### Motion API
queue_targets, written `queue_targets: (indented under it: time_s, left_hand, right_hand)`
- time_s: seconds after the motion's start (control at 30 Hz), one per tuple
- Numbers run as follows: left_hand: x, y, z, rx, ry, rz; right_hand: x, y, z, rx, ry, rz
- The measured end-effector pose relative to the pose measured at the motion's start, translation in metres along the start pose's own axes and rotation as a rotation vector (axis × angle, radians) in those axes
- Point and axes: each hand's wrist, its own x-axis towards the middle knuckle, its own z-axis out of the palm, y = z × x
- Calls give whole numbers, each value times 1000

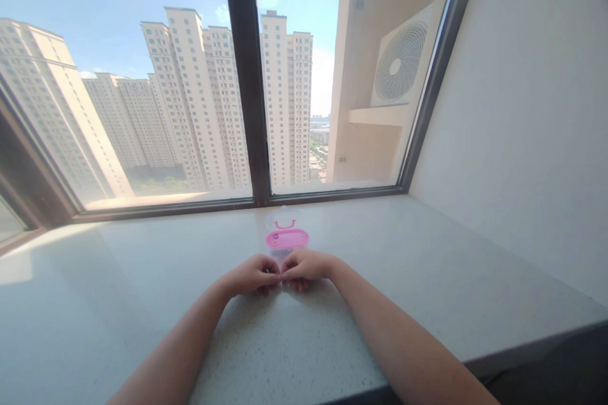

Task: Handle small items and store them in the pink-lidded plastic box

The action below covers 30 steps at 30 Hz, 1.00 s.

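My left hand (259,273) and my right hand (304,266) meet low over the sill, fingertips pinched together and touching. Whatever lies between the fingers is too small to make out. Just beyond them stands a small box with a pink oval tray (287,239) on top and a clear body partly hidden by my hands. One or two tiny ring-like pieces rest at the tray's left end. Behind the tray, a clear lid (284,218) with a pink handle is tipped up.
The pale speckled windowsill (142,278) runs wide to both sides, with its front edge at the lower right. Beyond it is a dark-framed window (259,139); a white wall (522,107) rises on the right.
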Motion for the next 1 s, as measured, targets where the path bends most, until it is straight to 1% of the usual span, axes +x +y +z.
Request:
queue_targets:
  time_s: [0.23,0.47,0.77,1.0]
  left_hand:
    - [-1,2,1,-31,6,22]
    - [0,0,0,-9,22,-2]
    - [-1,0,0,-49,-14,31]
    - [-1,1,1,-31,-22,42]
  right_hand:
    - [-1,-1,1,-3,-1,-11]
    - [-1,0,0,0,1,-4]
    - [-2,2,-4,51,-56,-10]
    - [-4,0,-3,66,-64,-29]
